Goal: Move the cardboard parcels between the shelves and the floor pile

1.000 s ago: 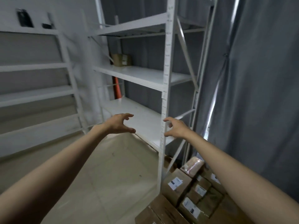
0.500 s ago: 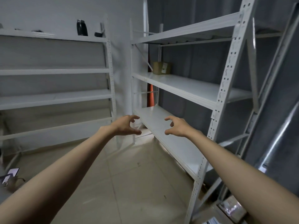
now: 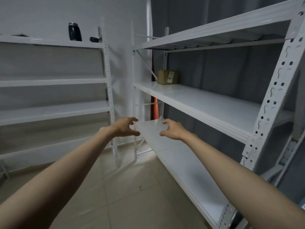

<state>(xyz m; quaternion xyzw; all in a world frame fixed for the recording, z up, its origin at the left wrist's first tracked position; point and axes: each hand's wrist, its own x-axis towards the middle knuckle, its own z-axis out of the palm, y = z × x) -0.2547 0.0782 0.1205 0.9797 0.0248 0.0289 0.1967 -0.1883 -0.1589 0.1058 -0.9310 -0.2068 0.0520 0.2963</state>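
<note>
A: What takes up most of the view?

B: The right shelving unit (image 3: 214, 113), white metal, running from the near right edge back toward the corner. Three of its shelves show, and a grey curtain (image 3: 231, 66) hangs behind it. A second white rack, the left shelving unit (image 3: 54, 111), stands along the pale wall. Beige floor tiles (image 3: 132, 187) lie between the two.

A: And the arms?

B: Both bare forearms reach forward from the bottom corners. The left hand (image 3: 123, 128) is out in front of the far end post of the right unit. The right hand (image 3: 173, 130) hangs over the far part of that unit's lowest shelf, apparently not touching it.

A: How is each grip?

B: Both are wide and hold nothing. On each hand the fingers are spread and bent like a claw, with the thumb set apart below them. The two hands face each other, with a gap between them.

A: Where is the parcel?

B: One cardboard parcel (image 3: 167, 77) sits on the middle shelf of the right unit, at its far end near the corner. It has a pale label on the side facing us. It is well apart from both hands, above and beyond them.

A: Anything smaller?

B: An orange cone (image 3: 156, 108) stands behind the far end of the unit. A dark bottle (image 3: 75, 31) stands on the left unit's top shelf.
</note>
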